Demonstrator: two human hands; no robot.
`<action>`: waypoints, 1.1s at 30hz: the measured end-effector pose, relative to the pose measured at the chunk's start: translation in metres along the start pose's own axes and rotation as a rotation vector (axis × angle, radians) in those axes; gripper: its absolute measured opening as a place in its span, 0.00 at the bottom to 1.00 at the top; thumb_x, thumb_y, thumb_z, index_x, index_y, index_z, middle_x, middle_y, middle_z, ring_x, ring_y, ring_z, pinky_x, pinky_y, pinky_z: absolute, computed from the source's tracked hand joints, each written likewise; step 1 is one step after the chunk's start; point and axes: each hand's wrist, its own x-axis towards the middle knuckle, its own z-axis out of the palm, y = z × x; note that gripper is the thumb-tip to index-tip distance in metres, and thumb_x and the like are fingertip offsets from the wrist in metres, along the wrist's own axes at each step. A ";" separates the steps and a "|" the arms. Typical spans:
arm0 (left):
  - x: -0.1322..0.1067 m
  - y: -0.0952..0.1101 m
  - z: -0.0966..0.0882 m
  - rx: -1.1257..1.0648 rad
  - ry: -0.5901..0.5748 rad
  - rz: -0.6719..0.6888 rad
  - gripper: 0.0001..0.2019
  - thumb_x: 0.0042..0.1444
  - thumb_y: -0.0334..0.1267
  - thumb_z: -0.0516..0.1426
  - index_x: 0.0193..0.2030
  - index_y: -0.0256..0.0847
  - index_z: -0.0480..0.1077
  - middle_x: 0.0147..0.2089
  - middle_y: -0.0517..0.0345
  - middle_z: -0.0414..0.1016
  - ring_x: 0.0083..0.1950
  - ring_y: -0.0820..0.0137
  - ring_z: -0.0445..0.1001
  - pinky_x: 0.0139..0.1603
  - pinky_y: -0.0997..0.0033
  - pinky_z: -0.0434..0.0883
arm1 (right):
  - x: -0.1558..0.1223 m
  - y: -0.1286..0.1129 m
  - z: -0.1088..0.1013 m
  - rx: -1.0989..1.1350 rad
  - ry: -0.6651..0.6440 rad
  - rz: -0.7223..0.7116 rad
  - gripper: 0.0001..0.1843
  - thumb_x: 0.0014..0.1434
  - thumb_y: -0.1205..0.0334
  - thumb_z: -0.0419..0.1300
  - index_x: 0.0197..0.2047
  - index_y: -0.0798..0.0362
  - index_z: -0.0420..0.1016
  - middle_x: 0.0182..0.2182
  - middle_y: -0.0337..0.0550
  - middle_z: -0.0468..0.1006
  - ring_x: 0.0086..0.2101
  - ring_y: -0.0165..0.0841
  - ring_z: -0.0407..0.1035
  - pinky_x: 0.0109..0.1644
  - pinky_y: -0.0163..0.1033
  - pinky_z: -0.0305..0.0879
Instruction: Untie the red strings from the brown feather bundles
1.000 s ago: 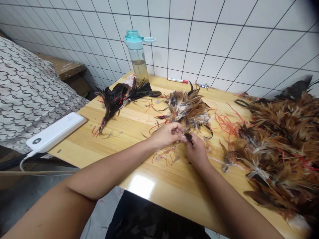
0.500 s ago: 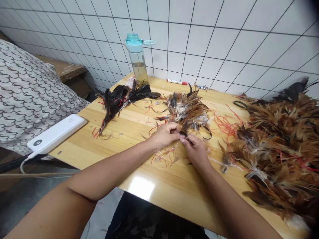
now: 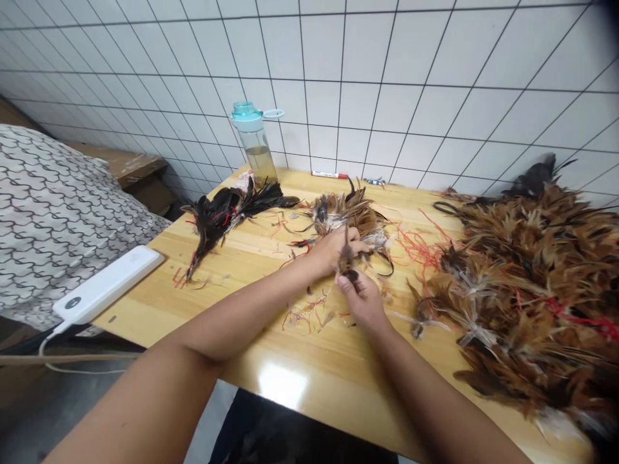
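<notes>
My right hand (image 3: 362,299) is closed, thumb and fingers pinching a small bunch of dark brown feathers (image 3: 347,263) that points up and away from me. Just beyond it, my left hand (image 3: 333,250) reaches over the near edge of a loose pile of brown and grey feathers (image 3: 351,212). Its fingers look bent and apart, partly covered by the held feathers. Under the hands, scraps of red and white string (image 3: 309,316) lie on the wooden table (image 3: 232,322).
Black feathers tied with red string (image 3: 217,216) lie at left, before a water bottle (image 3: 256,148). A large heap of brown feather bundles (image 3: 532,277) covers the right side. Red strings (image 3: 420,248), a marker (image 3: 329,174) and a white power strip (image 3: 109,283) are also there.
My left hand has parted from the right and moved forward to the feather pile. The right hand still pinches the feathers, which now stand more upright. The view has shifted slightly.
</notes>
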 end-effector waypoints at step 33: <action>-0.045 0.031 -0.013 -0.253 0.099 -0.276 0.05 0.52 0.32 0.55 0.36 0.38 0.70 0.31 0.61 0.72 0.33 0.74 0.68 0.35 0.75 0.63 | 0.007 0.017 -0.007 -0.047 0.190 0.257 0.11 0.56 0.55 0.57 0.29 0.54 0.73 0.26 0.39 0.71 0.30 0.31 0.63 0.36 0.36 0.61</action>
